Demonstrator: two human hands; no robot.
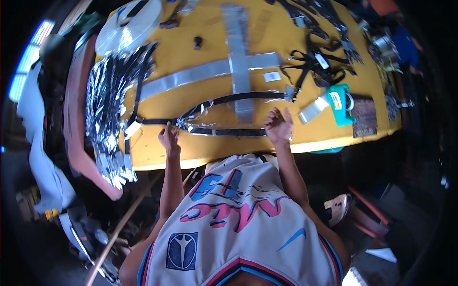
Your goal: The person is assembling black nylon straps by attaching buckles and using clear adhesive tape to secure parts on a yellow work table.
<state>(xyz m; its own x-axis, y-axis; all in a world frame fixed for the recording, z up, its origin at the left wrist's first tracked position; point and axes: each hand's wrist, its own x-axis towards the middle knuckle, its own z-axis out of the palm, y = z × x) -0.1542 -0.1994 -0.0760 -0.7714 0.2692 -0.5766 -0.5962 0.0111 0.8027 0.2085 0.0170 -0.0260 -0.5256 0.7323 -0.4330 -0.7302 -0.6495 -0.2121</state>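
Observation:
A black strap (238, 98) lies across the yellow table, splitting into two strands that run to the right. Clear plastic film (191, 125) is wrapped around the place where they meet. My left hand (169, 139) is just below that junction, index finger stretched toward the strap; whether it touches is hard to tell. At the right end of the lower strand, my right hand (279, 126) is raised with fingers apart and nothing visible in it. A white tag (132, 128) is near the strap's left end. The upper strand ends at a grey plastic-wrapped piece (289, 93).
Shiny plastic-wrapped straps (107, 105) cover the table's left side. Right of my right hand stand a green tape dispenser (339, 107) and a dark brown block (364, 117). Grey tape strips (191, 76) cross the yellow tabletop (205, 38). Black straps (324, 66) and a white reel (129, 28) lie farther back.

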